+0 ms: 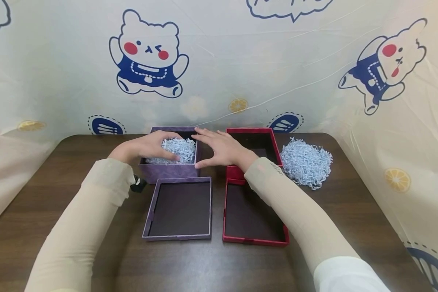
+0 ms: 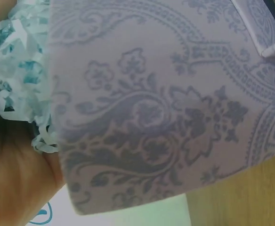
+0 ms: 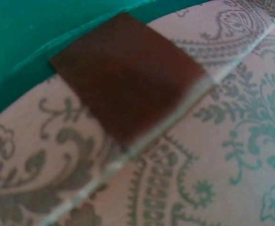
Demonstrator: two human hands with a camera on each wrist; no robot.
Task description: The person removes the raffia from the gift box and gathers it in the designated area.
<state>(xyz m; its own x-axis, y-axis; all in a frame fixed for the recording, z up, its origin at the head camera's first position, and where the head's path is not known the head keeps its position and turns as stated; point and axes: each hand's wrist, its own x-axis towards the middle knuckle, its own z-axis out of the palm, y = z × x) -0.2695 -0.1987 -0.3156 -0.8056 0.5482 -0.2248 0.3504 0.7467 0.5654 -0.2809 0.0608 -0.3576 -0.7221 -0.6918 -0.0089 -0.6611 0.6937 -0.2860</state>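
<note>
A purple patterned box (image 1: 171,172) stands at the back of the table with light blue shredded paper (image 1: 184,150) in it. My left hand (image 1: 149,146) reaches over its left side, thumb and fingers curved round the shredded paper. In the left wrist view, the palm (image 2: 20,179) lies against the paper strands (image 2: 22,70) beside the box's patterned wall (image 2: 151,117). With fingers spread, my right hand (image 1: 224,150) is at the box's right edge. Whether it touches the rim cannot be told. A dark tab (image 3: 133,80) crosses a patterned rim in the right wrist view.
An open red box (image 1: 250,130) stands right of the purple one, partly behind my right arm. In front lie a purple lid (image 1: 180,209) and a red lid (image 1: 253,215), insides up. A heap of blue shredded paper (image 1: 306,164) lies at the right, near a printed curtain (image 1: 219,61).
</note>
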